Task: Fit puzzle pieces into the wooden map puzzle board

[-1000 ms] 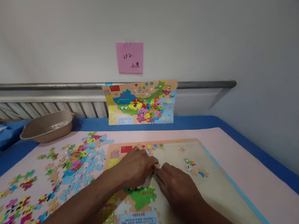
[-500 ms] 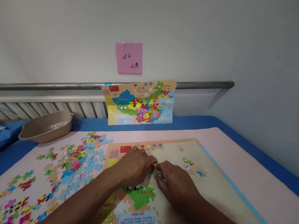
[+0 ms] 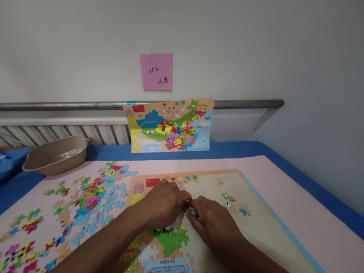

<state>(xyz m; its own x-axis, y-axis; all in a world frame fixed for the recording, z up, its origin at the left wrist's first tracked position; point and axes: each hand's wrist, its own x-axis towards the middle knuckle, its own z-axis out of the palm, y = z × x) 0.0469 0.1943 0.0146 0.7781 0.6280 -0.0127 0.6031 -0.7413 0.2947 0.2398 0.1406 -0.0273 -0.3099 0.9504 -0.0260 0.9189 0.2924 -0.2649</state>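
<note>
A map jigsaw board (image 3: pixel 258 228) lies on the pink mat, partly filled, with a green section (image 3: pixel 172 242) near its lower left. My left hand (image 3: pixel 163 205) rests curled on the board's upper left part. My right hand (image 3: pixel 214 225) lies just to its right, fingertips meeting the left hand's. Between the fingertips a small red and white puzzle piece (image 3: pixel 190 209) shows, pinched against the board. Which hand holds it I cannot tell for certain; both touch it.
Several loose coloured pieces (image 3: pixel 88 201) are spread over the pink mat (image 3: pixel 305 210) to the left. A beige bowl (image 3: pixel 56 155) stands at the back left. A reference map picture (image 3: pixel 171 127) leans on the wall rail under a pink note (image 3: pixel 157 71). Blue table edge (image 3: pixel 337 207) runs on the right.
Both hands stayed on the same spot of the board. The right hand's fingers shifted slightly and the small red and white piece became visible between the fingertips.
</note>
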